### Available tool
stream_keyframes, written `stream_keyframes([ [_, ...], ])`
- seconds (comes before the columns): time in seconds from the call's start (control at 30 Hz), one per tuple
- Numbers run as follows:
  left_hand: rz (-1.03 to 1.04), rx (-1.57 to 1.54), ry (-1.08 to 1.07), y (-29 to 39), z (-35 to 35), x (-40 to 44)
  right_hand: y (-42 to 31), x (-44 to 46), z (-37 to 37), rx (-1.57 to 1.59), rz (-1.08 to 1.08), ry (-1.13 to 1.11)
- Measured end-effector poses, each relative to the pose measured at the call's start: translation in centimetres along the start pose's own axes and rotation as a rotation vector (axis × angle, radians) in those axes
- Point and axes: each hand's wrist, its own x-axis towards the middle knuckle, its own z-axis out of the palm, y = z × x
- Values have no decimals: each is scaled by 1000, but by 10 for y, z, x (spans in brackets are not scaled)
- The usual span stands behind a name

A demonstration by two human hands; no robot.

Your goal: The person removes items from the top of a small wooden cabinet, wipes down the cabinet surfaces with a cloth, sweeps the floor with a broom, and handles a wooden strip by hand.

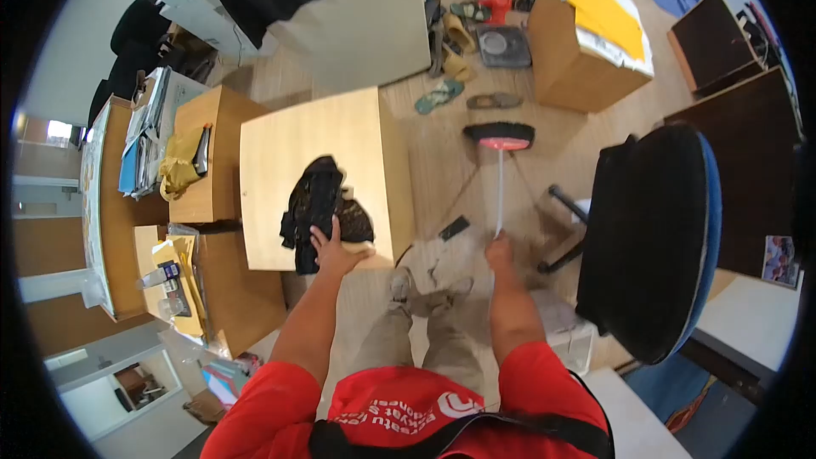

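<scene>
A broom with a pale stick and a red-and-black head reaches forward over the floor. My right hand is wrapped round the upper part of its stick. On the left, my left hand rests with fingers spread at the edge of a light wooden cabinet top. Its fingertips touch a crumpled black cloth item, whose kind I cannot make out. A small dark flat piece lies on the floor between the cabinet and the broom stick.
Sandals and a dark scale-like square lie ahead on the floor. A black office chair stands at the right. A wooden box with papers is at the far right; wooden cabinets with envelopes line the left.
</scene>
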Motion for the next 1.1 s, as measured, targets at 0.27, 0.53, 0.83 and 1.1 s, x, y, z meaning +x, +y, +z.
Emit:
stream_keyframes([
  [0.27,-62,10,-107,18,-26,-11,80,-133,14,-148,56,-168],
  [0.53,-12,-10,-193,7,-32,-9,111,-385,101,3,329,-350],
  [0.83,698,-283,181,-124,-38,-35,93,-569,75,129,221,105],
  [1.1,524,-22,-123,-288,22,-135,143,-420,60,193,178,280],
])
